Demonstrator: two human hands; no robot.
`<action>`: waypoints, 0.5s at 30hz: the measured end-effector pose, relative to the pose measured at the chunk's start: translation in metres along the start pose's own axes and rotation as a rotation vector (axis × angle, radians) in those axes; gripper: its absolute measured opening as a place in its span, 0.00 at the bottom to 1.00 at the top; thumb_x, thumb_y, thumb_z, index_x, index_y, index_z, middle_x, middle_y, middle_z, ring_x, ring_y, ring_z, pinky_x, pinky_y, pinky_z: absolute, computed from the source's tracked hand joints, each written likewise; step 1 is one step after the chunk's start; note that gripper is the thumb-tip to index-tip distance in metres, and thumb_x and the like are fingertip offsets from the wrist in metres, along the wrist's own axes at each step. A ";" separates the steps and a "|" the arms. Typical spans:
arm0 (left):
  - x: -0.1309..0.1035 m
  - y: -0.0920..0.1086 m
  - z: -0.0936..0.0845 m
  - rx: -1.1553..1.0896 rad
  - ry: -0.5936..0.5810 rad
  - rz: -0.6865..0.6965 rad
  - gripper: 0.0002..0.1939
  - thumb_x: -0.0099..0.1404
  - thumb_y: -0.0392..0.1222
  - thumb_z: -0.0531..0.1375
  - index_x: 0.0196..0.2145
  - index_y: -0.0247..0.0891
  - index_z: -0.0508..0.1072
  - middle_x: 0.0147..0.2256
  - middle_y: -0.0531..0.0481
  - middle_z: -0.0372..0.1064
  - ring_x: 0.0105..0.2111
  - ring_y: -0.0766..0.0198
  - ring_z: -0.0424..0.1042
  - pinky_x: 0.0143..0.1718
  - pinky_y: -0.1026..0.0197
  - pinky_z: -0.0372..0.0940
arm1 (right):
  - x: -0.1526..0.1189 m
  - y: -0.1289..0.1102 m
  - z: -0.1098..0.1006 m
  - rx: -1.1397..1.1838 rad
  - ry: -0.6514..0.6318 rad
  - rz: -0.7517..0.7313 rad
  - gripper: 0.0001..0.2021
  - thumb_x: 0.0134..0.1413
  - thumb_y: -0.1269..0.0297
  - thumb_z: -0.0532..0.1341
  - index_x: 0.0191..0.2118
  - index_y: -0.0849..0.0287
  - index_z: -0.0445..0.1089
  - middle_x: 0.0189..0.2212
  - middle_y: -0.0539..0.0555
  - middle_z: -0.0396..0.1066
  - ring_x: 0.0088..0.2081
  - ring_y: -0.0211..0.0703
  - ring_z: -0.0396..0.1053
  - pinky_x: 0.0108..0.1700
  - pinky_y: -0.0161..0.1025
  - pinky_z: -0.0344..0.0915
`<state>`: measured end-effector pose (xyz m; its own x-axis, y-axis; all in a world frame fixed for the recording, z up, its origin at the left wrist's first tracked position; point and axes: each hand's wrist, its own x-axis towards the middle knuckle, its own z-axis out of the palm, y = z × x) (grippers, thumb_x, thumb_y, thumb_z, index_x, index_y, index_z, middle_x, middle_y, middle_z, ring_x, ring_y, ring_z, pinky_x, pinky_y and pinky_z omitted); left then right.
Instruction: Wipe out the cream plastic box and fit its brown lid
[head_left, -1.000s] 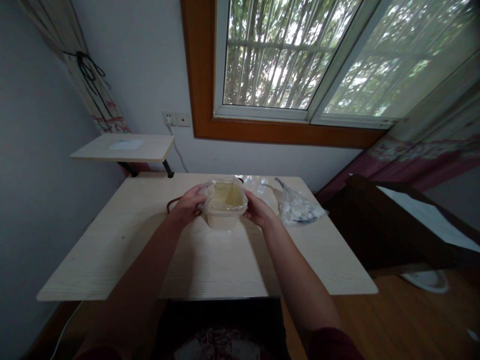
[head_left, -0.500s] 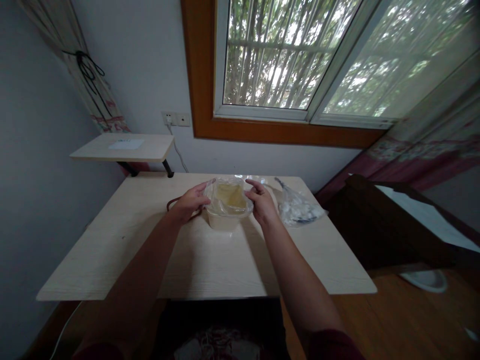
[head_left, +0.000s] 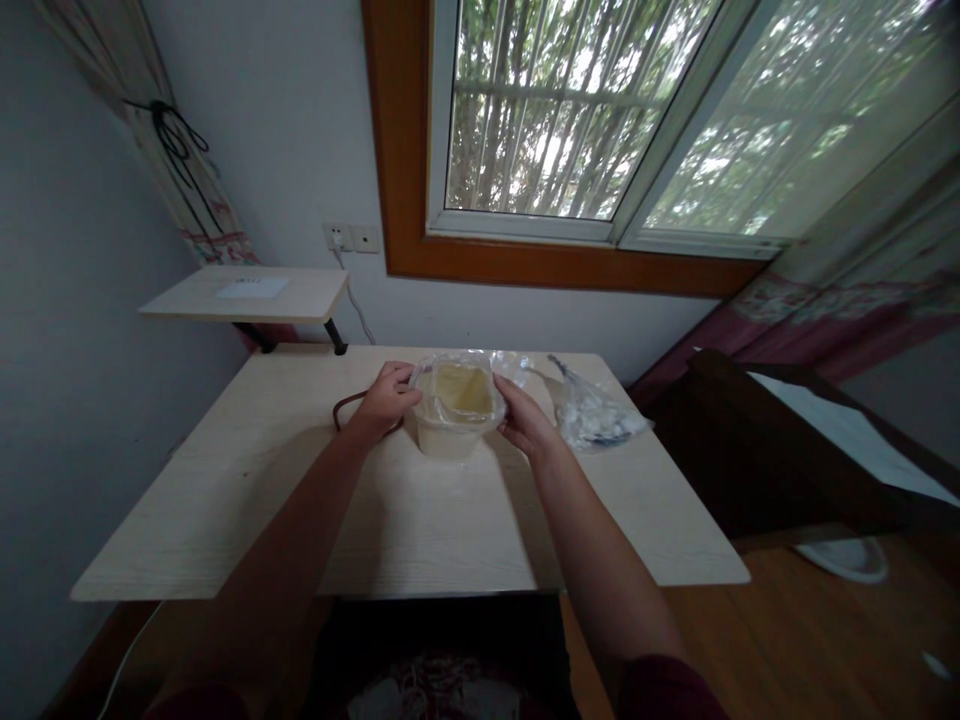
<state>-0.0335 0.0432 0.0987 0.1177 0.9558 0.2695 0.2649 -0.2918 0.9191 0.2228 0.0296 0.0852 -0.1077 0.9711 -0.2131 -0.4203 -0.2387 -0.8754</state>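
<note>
A small cream-coloured bin [head_left: 448, 442] stands on the table, with a clear plastic bag [head_left: 480, 428] lining it and folded over its rim. My left hand [head_left: 388, 398] is closed on the bag's edge at the left of the rim, thumb on the near side. On the opposite side, my right hand [head_left: 523, 412] pinches the bag's edge at the rim. Partly hidden behind my left hand lies a brown loop [head_left: 341, 405], like a cord or handle. Right of my right hand rests a tied clear bag of white pieces [head_left: 598, 412].
The pale wooden table [head_left: 442, 530] carries a small raised shelf [head_left: 300, 290] with a paper on it at the back left. Behind are the wall and a window [head_left: 555, 120]. A dark piece of furniture [head_left: 795, 460] stands to the right.
My right hand has shifted its hold: the raised fingers have come down around the rim's outside. The plastic lies more spread over the opening's edge. My left hand has barely moved.
</note>
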 end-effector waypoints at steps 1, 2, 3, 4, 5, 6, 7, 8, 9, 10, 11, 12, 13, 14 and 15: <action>0.000 0.001 0.001 -0.013 -0.013 0.031 0.22 0.53 0.33 0.61 0.46 0.39 0.79 0.52 0.44 0.67 0.53 0.58 0.67 0.59 0.55 0.61 | 0.000 0.000 -0.001 0.013 -0.023 -0.017 0.21 0.49 0.55 0.70 0.49 0.49 0.71 0.33 0.45 0.75 0.25 0.32 0.68 0.24 0.29 0.65; 0.000 0.003 0.002 -0.028 -0.035 0.061 0.22 0.53 0.32 0.60 0.46 0.39 0.79 0.53 0.43 0.67 0.56 0.57 0.66 0.62 0.54 0.59 | 0.001 0.000 -0.002 0.029 -0.030 -0.045 0.23 0.48 0.57 0.70 0.51 0.48 0.71 0.33 0.44 0.75 0.24 0.31 0.67 0.25 0.28 0.66; 0.000 0.004 0.002 -0.042 -0.061 0.085 0.22 0.53 0.31 0.60 0.47 0.38 0.78 0.55 0.43 0.67 0.57 0.56 0.65 0.63 0.53 0.57 | 0.002 0.000 -0.003 0.045 -0.024 -0.082 0.25 0.47 0.59 0.71 0.53 0.47 0.70 0.33 0.43 0.75 0.24 0.31 0.67 0.26 0.28 0.66; 0.001 0.005 0.003 -0.053 -0.088 0.097 0.23 0.53 0.31 0.59 0.48 0.38 0.78 0.56 0.42 0.67 0.59 0.56 0.64 0.65 0.53 0.55 | 0.003 0.000 -0.003 0.057 -0.008 -0.121 0.26 0.46 0.60 0.71 0.53 0.46 0.69 0.32 0.43 0.75 0.25 0.31 0.68 0.27 0.28 0.67; 0.001 0.005 0.004 -0.062 -0.110 0.098 0.25 0.53 0.30 0.59 0.49 0.38 0.77 0.57 0.42 0.66 0.59 0.55 0.64 0.65 0.52 0.54 | 0.005 -0.001 -0.004 0.065 0.016 -0.161 0.27 0.45 0.61 0.72 0.53 0.46 0.69 0.31 0.43 0.74 0.26 0.31 0.68 0.28 0.29 0.68; 0.001 0.006 0.005 -0.069 -0.125 0.092 0.26 0.53 0.30 0.59 0.50 0.38 0.77 0.58 0.42 0.66 0.60 0.55 0.64 0.65 0.51 0.53 | 0.006 -0.001 -0.004 0.066 0.044 -0.199 0.27 0.44 0.61 0.72 0.53 0.46 0.69 0.31 0.43 0.74 0.26 0.32 0.69 0.29 0.29 0.68; 0.001 0.007 0.006 -0.077 -0.130 0.084 0.27 0.53 0.30 0.59 0.51 0.37 0.76 0.59 0.42 0.66 0.60 0.55 0.63 0.66 0.51 0.53 | 0.008 -0.002 -0.003 0.062 0.068 -0.230 0.28 0.43 0.61 0.72 0.53 0.46 0.69 0.32 0.43 0.74 0.28 0.32 0.69 0.30 0.30 0.69; 0.001 0.008 0.006 -0.081 -0.129 0.076 0.27 0.53 0.29 0.59 0.51 0.37 0.76 0.60 0.42 0.65 0.61 0.55 0.63 0.66 0.51 0.53 | 0.008 -0.003 -0.003 0.055 0.085 -0.255 0.28 0.43 0.61 0.71 0.53 0.46 0.69 0.34 0.44 0.75 0.29 0.33 0.70 0.31 0.30 0.69; 0.000 0.010 0.007 -0.081 -0.125 0.070 0.27 0.53 0.29 0.58 0.51 0.37 0.76 0.60 0.42 0.65 0.61 0.55 0.62 0.66 0.51 0.52 | 0.009 -0.004 -0.002 0.048 0.096 -0.276 0.28 0.42 0.62 0.71 0.53 0.46 0.69 0.37 0.45 0.75 0.31 0.34 0.71 0.32 0.31 0.70; -0.001 0.012 0.008 -0.076 -0.117 0.066 0.27 0.52 0.28 0.59 0.51 0.37 0.76 0.60 0.42 0.66 0.61 0.55 0.62 0.67 0.51 0.51 | 0.009 -0.005 0.000 0.041 0.109 -0.296 0.28 0.42 0.62 0.71 0.53 0.46 0.69 0.40 0.47 0.76 0.33 0.36 0.72 0.33 0.32 0.70; -0.001 0.014 0.009 -0.067 -0.106 0.064 0.26 0.52 0.28 0.59 0.50 0.37 0.77 0.59 0.42 0.66 0.61 0.55 0.62 0.67 0.51 0.51 | 0.008 -0.007 0.001 0.034 0.123 -0.316 0.28 0.42 0.61 0.70 0.53 0.46 0.69 0.43 0.48 0.75 0.36 0.37 0.73 0.34 0.33 0.70; -0.002 0.016 0.010 -0.056 -0.091 0.061 0.25 0.53 0.28 0.59 0.49 0.37 0.77 0.59 0.42 0.66 0.61 0.55 0.63 0.67 0.51 0.51 | 0.006 -0.009 0.004 0.025 0.140 -0.333 0.28 0.42 0.61 0.70 0.53 0.46 0.69 0.46 0.50 0.75 0.37 0.38 0.73 0.34 0.33 0.70; -0.003 0.018 0.012 -0.041 -0.073 0.060 0.24 0.53 0.28 0.59 0.48 0.37 0.78 0.58 0.42 0.67 0.60 0.55 0.63 0.66 0.51 0.52 | 0.005 -0.011 0.006 0.014 0.158 -0.350 0.28 0.43 0.60 0.69 0.53 0.47 0.69 0.48 0.51 0.75 0.38 0.39 0.73 0.33 0.34 0.70; -0.004 0.019 0.013 -0.027 -0.052 0.062 0.23 0.54 0.28 0.60 0.47 0.37 0.78 0.57 0.42 0.68 0.60 0.55 0.64 0.66 0.52 0.53 | 0.002 -0.014 0.008 0.003 0.173 -0.368 0.28 0.43 0.60 0.69 0.53 0.48 0.70 0.49 0.52 0.74 0.39 0.40 0.73 0.33 0.34 0.70; -0.004 0.021 0.014 -0.017 -0.027 0.067 0.21 0.54 0.29 0.60 0.46 0.37 0.78 0.56 0.42 0.68 0.59 0.55 0.65 0.65 0.52 0.54 | 0.000 -0.017 0.011 -0.007 0.180 -0.388 0.27 0.43 0.59 0.69 0.53 0.49 0.70 0.49 0.53 0.75 0.39 0.41 0.72 0.32 0.34 0.69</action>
<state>-0.0149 0.0327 0.1125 0.1603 0.9328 0.3226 0.2397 -0.3539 0.9041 0.2203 0.0333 0.1050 0.2167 0.9743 0.0612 -0.3924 0.1443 -0.9084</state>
